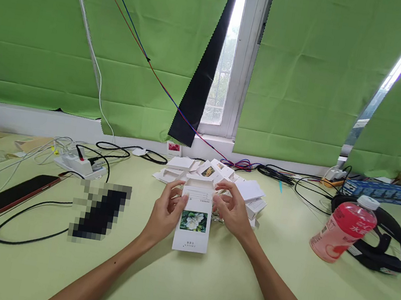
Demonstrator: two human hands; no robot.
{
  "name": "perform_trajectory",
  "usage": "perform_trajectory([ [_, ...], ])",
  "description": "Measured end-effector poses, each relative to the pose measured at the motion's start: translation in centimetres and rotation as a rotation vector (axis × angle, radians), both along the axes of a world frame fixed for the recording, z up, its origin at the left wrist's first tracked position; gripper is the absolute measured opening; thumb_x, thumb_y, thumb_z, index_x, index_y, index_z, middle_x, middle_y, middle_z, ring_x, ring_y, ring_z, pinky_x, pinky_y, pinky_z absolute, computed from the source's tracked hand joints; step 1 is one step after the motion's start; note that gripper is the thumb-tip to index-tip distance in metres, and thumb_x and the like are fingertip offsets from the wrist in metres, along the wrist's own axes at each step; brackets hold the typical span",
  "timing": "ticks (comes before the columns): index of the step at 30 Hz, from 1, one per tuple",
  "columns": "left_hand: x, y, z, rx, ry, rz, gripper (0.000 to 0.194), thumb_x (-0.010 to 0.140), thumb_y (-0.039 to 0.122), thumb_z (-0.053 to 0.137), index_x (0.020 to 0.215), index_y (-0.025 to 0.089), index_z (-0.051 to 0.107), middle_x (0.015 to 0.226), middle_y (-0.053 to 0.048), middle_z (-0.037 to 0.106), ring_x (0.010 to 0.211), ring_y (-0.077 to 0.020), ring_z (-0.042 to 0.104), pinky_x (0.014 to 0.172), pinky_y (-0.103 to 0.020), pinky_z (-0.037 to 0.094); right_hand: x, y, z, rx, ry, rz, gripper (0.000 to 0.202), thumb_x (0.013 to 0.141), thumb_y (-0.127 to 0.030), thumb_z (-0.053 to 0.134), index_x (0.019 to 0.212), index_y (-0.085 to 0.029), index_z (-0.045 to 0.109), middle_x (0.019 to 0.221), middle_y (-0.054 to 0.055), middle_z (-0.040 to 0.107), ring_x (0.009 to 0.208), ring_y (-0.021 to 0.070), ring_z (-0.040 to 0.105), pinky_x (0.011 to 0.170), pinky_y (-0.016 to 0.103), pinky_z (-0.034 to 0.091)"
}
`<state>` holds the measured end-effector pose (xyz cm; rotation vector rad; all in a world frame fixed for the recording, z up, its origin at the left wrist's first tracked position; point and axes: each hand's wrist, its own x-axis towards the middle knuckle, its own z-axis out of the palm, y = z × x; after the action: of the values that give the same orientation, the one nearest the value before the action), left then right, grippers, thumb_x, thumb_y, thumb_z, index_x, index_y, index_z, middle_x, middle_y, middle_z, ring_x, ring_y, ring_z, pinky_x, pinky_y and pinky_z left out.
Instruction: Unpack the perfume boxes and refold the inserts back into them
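Note:
A small white carton [190,242] with a white-flower picture is held up between both hands over the table, its printing upside down to me and its far end flap raised. My left hand [165,211] grips the carton's left edge, thumb on the front face and fingers behind. Around the upper right edge, my right hand [232,211] has its thumb and fingers closed on the box. Just beyond lies a loose pile of similar white cartons [249,190], some with flower pictures. Something shiny beside my right fingers is too hidden to make out.
A pink drink bottle [343,231] stands at the right before a black headset [390,251]. To the left lie a phone [14,194], a white power strip [78,163] and looping cables. Blue boxes [384,193] line the back right. Green curtains [311,76] hang behind.

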<state>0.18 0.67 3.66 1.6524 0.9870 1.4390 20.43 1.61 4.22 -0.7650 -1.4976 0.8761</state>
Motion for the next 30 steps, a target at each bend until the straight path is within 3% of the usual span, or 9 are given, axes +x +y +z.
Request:
perform_trajectory([
  [6,0.19,-0.05,-0.23,-0.007,-0.017,-0.017,0.044,0.090,0.045,0.059,0.127,0.026,0.043,0.096,-0.002,0.060,0.076,-0.0151,0.067,0.062,-0.025,0.056,0.01,-0.09,-0.13,0.006,-0.068,0.009,0.034,0.088,-0.042,0.062,0.115,-0.024,0.052,0.117,0.006,0.054,0.068,0.0098,0.061,0.044,0.018,0.044],
  [13,0.19,-0.28,-0.48,0.000,0.019,-0.069,0.046,0.090,0.043,0.059,0.130,0.027,0.041,0.105,-0.004,0.061,0.082,-0.0164,0.069,0.067,-0.028,0.059,0.04,-0.10,-0.24,-0.009,-0.057,0.007,0.033,0.088,-0.043,0.063,0.114,-0.025,0.054,0.109,0.005,0.056,0.066,0.0097,0.059,0.046,0.019,0.047],
  [30,0.10,-0.17,-0.72,0.031,0.025,-0.132,0.043,0.092,0.038,0.058,0.130,0.028,0.040,0.111,-0.006,0.062,0.089,-0.0172,0.069,0.075,-0.031,0.060,0.13,-0.15,-0.15,0.006,-0.055,-0.009,0.029,0.087,-0.041,0.064,0.110,-0.025,0.058,0.109,0.004,0.057,0.070,0.0106,0.059,0.049,0.020,0.049],
])
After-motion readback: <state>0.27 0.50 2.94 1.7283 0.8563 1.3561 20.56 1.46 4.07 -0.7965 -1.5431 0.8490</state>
